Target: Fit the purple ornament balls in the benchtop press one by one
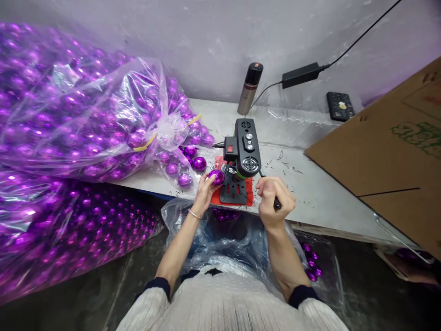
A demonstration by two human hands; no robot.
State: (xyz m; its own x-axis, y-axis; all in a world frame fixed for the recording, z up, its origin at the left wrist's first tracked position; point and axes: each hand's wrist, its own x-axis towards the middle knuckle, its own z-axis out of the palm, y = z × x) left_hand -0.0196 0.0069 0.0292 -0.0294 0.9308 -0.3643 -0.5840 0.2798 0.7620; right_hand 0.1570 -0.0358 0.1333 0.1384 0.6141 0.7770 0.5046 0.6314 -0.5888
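1. Holding in the left hand [206,189] a shiny purple ball [217,177], pinched between thumb and fingers, with a thin bracelet [195,214] at the wrist.
2. Located, as to that ball, by the left edge of the dark base plate [234,192] of a black machine [247,145]; cannot tell from above whether touching the plate or just clear of it.
3. Gripping with the right hand [276,197] a black-ended lever [277,203] in a closed fist, to the machine's right.
4. Set, as to the machine, over a red sheet [250,193] on a pale table [320,197], with round vents and silver buttons on top and a red switch on the left.
5. Showing thin dark scraps [285,165] on the tabletop to the right.
6. Showing to the left several small purple balls [199,163], beside a clear bag [79,115] crammed with more and bound with a yellow tie [146,143]; below that, a second full bag [86,225].
7. Showing behind the machine an upright dark-capped bottle [250,88], a black power adapter [301,75] and a dark phone [340,106].
8. Showing a cardboard box [382,156] at far right, and clear plastic sheeting [220,243] between the table and the lap.
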